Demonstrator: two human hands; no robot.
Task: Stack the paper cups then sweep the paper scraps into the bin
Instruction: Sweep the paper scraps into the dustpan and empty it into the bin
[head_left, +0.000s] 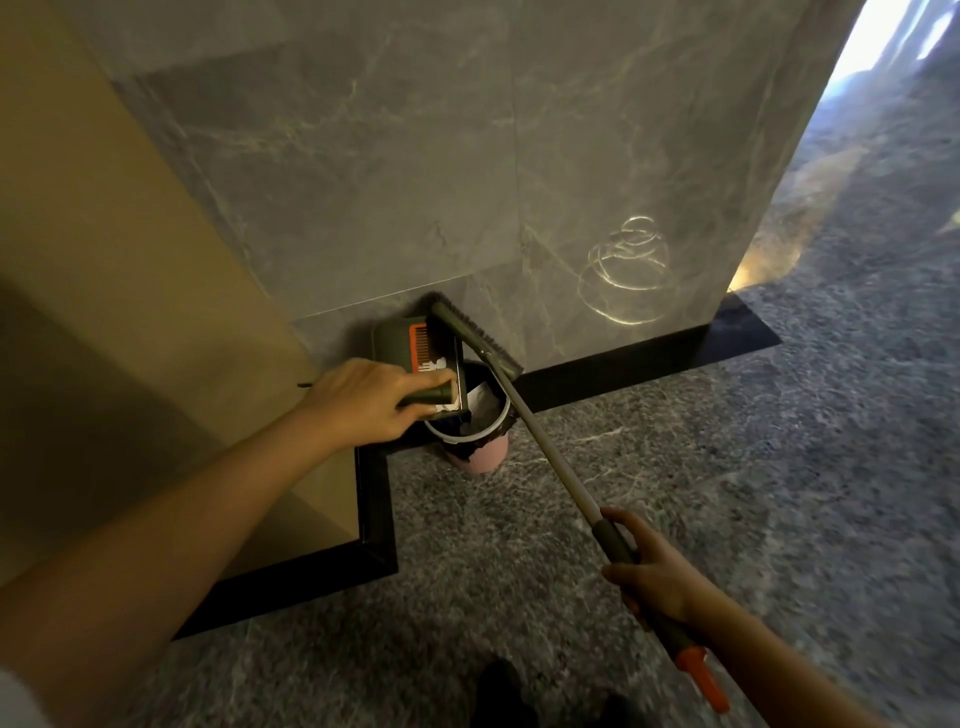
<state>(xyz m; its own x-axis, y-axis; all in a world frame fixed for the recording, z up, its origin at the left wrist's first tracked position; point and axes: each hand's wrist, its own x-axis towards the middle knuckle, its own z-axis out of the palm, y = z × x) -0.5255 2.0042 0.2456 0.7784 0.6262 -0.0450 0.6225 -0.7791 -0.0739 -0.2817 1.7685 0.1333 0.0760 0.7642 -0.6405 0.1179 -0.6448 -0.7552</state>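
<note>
Dark green plastic dustpan (415, 348) with an orange comb strip: in the head view it is tipped up over the small pink bin (485, 457) with a white rim and black liner. The bin stands on the grey speckled floor (701, 441), in the corner where the black skirting (623, 356) turns below the grey marble wall (467, 182).

The left hand (358, 400) has its fingers wrapped round the pan's short handle. White paper scraps (448, 408) cling at the pan's lower lip, and more white paper lies inside the bin. The right hand (649, 571) is clamped on the grip of the long grey broom (550, 457), whose brush head lies along the pan's right edge. The paper cups are not in view.

The pan is wider than the narrow rim, so a quick tilt would likely spill scraps onto the floor beside the bin. A hard brush stroke might flick them past it or knock the light bin over.
</note>
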